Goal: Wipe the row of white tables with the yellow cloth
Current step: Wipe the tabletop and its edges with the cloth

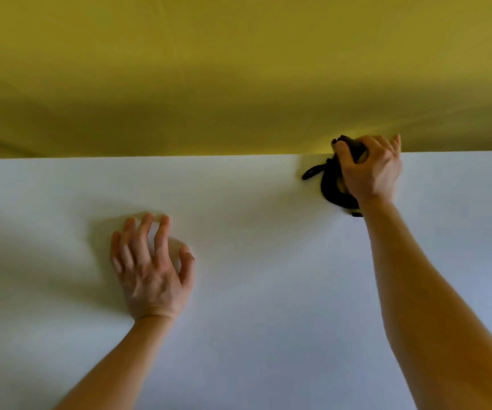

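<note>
Nearest the lens, the left forearm [126,359] and right forearm [431,306] reach away over the white table [253,306]. The left hand [150,270] lies on the near-left part of the top. Its fingers are spread and lightly arched, fingertips down, and it holds nothing. It is probably planted there as a brace while the person leans toward the far side.

The right hand [368,167] is stretched out to the table's far edge, right of centre. Its fingers and thumb are curled tight round a bunched wad [332,187]. The wad looks mostly dark, with yellow patches showing under the palm, and I take it to be the wiping cloth, though the shade makes that uncertain. A thin dark loop [312,172] trails from it to the left, flat on the top. Gripping it in a ball would let the hand bear down on the surface, and its place suggests a stroke along the far border.

Beyond the edge rises a plain yellow surface [238,69]. Whether it is a wall or fabric I cannot tell.

No container of any kind shows.
</note>
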A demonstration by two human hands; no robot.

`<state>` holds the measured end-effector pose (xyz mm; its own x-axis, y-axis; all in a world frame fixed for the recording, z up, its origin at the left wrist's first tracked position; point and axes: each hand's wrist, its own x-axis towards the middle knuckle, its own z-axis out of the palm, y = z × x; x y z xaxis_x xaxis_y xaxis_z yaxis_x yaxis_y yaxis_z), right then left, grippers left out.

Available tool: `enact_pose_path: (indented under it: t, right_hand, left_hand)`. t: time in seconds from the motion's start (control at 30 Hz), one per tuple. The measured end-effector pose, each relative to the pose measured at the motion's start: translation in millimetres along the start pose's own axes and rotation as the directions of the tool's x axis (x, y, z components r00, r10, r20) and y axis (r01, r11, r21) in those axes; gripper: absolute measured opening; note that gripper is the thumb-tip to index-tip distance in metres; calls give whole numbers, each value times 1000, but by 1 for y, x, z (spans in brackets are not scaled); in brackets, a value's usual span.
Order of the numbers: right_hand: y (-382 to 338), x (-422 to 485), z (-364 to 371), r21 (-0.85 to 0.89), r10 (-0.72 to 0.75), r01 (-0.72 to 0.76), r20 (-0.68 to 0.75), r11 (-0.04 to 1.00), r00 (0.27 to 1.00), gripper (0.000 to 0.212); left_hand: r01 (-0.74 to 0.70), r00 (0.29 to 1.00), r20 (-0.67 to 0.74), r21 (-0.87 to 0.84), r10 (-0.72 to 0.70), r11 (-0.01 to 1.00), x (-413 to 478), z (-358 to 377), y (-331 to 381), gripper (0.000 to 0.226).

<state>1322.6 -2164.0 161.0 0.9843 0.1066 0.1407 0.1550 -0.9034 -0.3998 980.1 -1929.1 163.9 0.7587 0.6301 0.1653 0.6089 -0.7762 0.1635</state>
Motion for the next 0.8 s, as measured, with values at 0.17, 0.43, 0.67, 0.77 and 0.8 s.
enact_pose_path:
  t: [0.17, 0.43, 0.67, 0.77, 0.8]
  right_hand:
    - [-150, -67, 47, 17, -126, 125, 94, 992, 988, 44]
    - [-209, -88, 74, 231, -498, 450, 234, 863, 835, 40]
    - [-23, -5, -6, -48, -57, 60, 56, 997, 997, 50]
    - [-81, -39, 15, -90, -33, 38, 58, 995, 998, 53]
    - [-112, -54, 27, -74, -137, 145, 101, 987, 985, 53]
  left_hand:
    - [-21, 1000, -6, 1, 21, 1000, -1, 2, -2, 56]
    - [-15, 1000, -26, 1, 15, 1000, -1, 2, -2, 55]
    - [5, 1000, 2, -36, -5, 999, -1, 2, 0, 56]
    - [-4, 1000, 7, -37, 4, 999, 0, -1, -1, 56]
    - [-5, 1000, 8, -38, 6, 999, 1, -2, -1, 56]
